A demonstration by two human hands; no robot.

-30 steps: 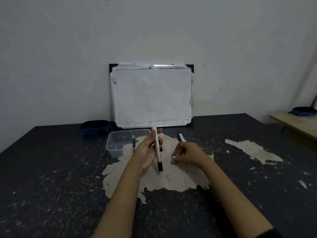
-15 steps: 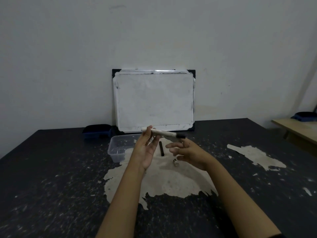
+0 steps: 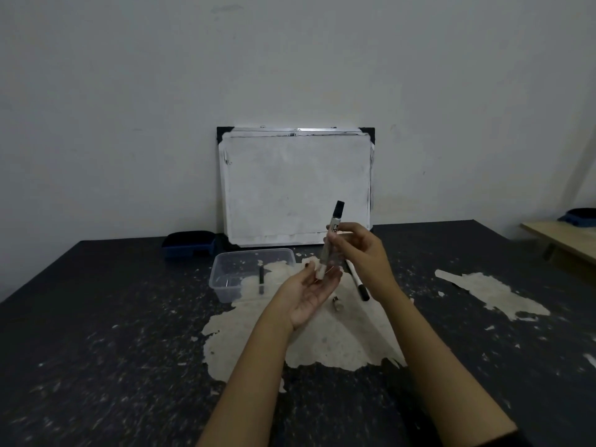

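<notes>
Now upright, marker (cap up), in right hand, left hand palm-up.

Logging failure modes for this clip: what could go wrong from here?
1. The marker stands upright, gripped by the right hand, its lower end at the left hand; it could slip and drop.
2. The small loose piece on the table below the hands could get knocked away.

Both forearms bare to frame edge; dark sleeve just shows on R arm.
</notes>
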